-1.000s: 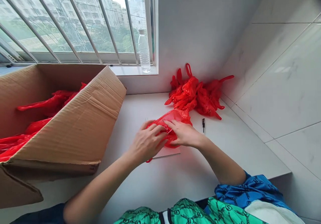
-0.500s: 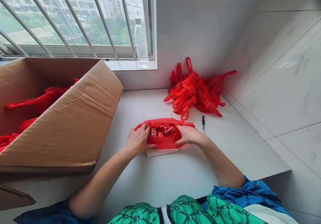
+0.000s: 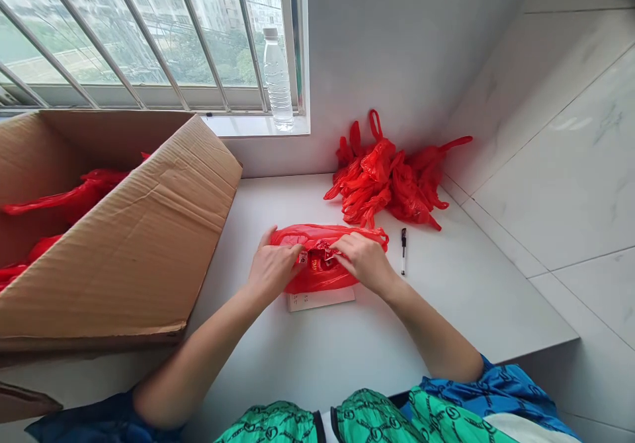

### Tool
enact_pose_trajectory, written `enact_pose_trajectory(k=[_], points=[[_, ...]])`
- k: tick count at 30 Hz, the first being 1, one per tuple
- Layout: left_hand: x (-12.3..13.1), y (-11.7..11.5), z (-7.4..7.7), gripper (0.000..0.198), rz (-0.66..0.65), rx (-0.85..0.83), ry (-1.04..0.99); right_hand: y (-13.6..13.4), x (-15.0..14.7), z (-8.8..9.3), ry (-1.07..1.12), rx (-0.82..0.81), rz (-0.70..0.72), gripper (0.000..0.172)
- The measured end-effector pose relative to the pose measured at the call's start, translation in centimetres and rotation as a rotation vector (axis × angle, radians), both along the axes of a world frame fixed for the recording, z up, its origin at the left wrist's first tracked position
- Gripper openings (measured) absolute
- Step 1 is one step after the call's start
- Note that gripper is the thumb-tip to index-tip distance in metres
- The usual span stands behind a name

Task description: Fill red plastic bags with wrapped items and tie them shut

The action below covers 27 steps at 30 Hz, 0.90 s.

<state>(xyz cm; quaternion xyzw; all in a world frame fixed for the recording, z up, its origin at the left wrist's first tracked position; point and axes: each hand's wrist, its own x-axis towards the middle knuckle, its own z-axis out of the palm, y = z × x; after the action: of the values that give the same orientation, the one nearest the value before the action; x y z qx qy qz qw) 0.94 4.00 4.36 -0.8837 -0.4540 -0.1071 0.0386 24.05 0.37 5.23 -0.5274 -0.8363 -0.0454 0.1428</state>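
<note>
**A:** Where is the bag sitting?

**B:** A thin, glossy red plastic bag (image 3: 317, 279) is lying near the middle of the white counter (image 3: 317, 357), on top of a white paper card (image 3: 320, 301) whose lower edge is poking out beneath it.

**A:** And what are the hands doing?

**B:** Both are grasping it. The left hand (image 3: 272, 272) is curling its fingers over the bag's left part with the thumb raised at the top edge, while the right hand (image 3: 364, 262) is pinching the plastic around the opening.

**A:** Is anything showing inside?

**B:** Small printed red-and-white packets (image 3: 317, 256) are peeking out between the hands.

**A:** What's lying around them?

**B:** A heap of crumpled red plastic bags (image 3: 381, 182) is sitting in the counter's back corner, against the wall. A slim black pen (image 3: 403, 251) is lying just right of the right hand. An open brown cardboard box (image 3: 124, 251) is standing along the left edge, holding more red bags (image 3: 64, 198), and a clear plastic water bottle (image 3: 276, 79) is standing on the window sill.
</note>
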Motion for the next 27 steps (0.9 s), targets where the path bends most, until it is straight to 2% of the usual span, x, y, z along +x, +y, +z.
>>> enact_pose_trajectory(k=[3,6,8,11,13,15,18,20,24,27], points=[[-0.2,0.4,-0.9,0.043,-0.015,-0.146,0.112,0.9,-0.4,-1.7,0.044,-0.024,0.042,0.014],[-0.6,0.6,-1.1,0.051,-0.023,-0.172,0.073,1.4,-0.4,-2.4,0.176,-0.031,0.009,0.008],[-0.6,0.6,-0.7,0.046,-0.027,-0.13,-0.036,1.3,-0.3,-2.1,0.39,-0.064,-0.014,0.013],[-0.3,0.5,0.1,0.041,-0.024,-0.092,-0.293,1.0,-0.4,-1.2,0.842,-0.246,-0.012,0.014],[0.1,0.4,0.6,0.039,-0.038,-0.158,-0.476,0.9,-0.6,-0.8,1.097,-0.38,0.013,0.018],[0.2,0.3,0.9,0.033,-0.069,-0.305,-0.642,0.8,-0.7,-0.6,1.256,-0.444,0.012,0.023],[0.1,0.4,1.2,0.039,-0.071,-0.52,-0.832,0.8,-0.9,-0.6,1.387,-0.479,-0.025,0.027],[0.0,0.5,1.2,0.039,-0.051,-0.552,-0.88,0.7,-1.1,-0.5,1.452,-0.521,-0.035,0.03],[0.0,0.3,1.4,0.032,-0.071,-0.407,-0.821,0.5,-1.5,-0.2,1.485,-0.637,0.002,0.031],[0.1,-0.1,1.4,0.027,-0.104,-0.291,-0.767,0.4,-1.8,-0.2,1.436,-0.631,0.007,0.032]])
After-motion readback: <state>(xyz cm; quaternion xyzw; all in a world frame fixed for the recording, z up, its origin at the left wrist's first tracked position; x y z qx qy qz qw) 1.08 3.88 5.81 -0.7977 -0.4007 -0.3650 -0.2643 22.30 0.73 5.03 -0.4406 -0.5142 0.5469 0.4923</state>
